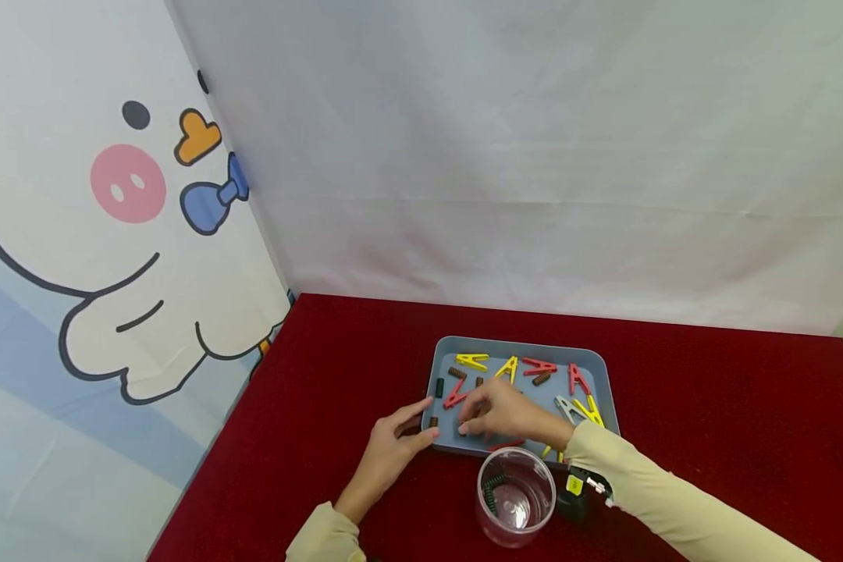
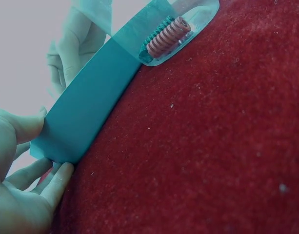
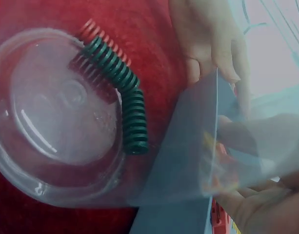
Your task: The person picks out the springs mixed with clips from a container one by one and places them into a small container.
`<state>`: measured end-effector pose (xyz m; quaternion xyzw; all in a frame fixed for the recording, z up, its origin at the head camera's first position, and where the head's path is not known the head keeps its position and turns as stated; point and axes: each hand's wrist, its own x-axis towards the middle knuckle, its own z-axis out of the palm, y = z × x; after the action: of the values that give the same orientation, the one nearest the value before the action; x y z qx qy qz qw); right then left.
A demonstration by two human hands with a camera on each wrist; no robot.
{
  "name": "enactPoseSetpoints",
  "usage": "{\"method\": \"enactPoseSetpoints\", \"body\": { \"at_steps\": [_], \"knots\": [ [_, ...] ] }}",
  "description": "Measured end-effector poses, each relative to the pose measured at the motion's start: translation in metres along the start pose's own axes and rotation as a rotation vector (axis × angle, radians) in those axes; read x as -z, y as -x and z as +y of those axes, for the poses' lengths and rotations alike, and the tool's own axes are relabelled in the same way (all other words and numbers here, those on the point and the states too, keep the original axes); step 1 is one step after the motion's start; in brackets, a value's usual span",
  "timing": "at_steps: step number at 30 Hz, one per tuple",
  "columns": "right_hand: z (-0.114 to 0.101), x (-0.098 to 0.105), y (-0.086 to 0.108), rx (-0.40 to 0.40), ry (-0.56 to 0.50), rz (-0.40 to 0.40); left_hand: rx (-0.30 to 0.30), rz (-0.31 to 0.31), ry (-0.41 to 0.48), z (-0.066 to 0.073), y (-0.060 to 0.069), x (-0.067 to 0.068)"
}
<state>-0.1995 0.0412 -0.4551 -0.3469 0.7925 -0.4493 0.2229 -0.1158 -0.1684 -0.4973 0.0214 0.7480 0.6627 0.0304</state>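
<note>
My left hand point(image 1: 386, 453) grips the near-left corner of a shallow grey tray point(image 1: 560, 373). In the left wrist view, the thumb lies at the tray's rim and fingertips touch its lower edge. Inside the tray, my right hand point(image 1: 502, 410) pinches a small dark coil spring point(image 1: 462, 431), mostly hidden by the fingertips. Around it lie brown springs point(image 1: 433, 422), a dark green spring point(image 1: 439, 388), and red point(image 1: 455, 395), yellow point(image 1: 472, 360) and grey plastic clips. A clear round cup point(image 1: 516, 531) before the tray holds green springs point(image 3: 134, 122) and a reddish one point(image 2: 169, 38).
The tray and cup stand on a red cloth-covered table point(image 1: 351, 351). A black device with a yellow label point(image 1: 574, 485) is at the right wrist, beside the cup. A pale curtain point(image 1: 534, 156) hangs behind; a cartoon-printed sheet point(image 1: 77, 234) hangs on the left.
</note>
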Motion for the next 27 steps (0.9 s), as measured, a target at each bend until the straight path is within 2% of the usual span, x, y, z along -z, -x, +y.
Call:
{"method": "enactPoseSetpoints", "body": {
  "at_steps": [10,17,20,27],
  "knots": [
    [0.000,-0.002,-0.001,-0.020,-0.004,-0.001,-0.005,0.001,0.007,0.002,0.001,0.000],
    [-0.009,-0.002,0.001,-0.028,-0.037,-0.014,0.010,-0.012,0.014,0.031,0.009,0.001],
    [-0.001,-0.002,-0.001,-0.027,-0.034,-0.027,0.011,-0.015,0.017,0.032,0.010,0.001],
    [-0.002,-0.001,0.000,0.010,-0.002,-0.050,0.000,-0.020,0.006,0.030,0.010,0.001]
  ]
}}
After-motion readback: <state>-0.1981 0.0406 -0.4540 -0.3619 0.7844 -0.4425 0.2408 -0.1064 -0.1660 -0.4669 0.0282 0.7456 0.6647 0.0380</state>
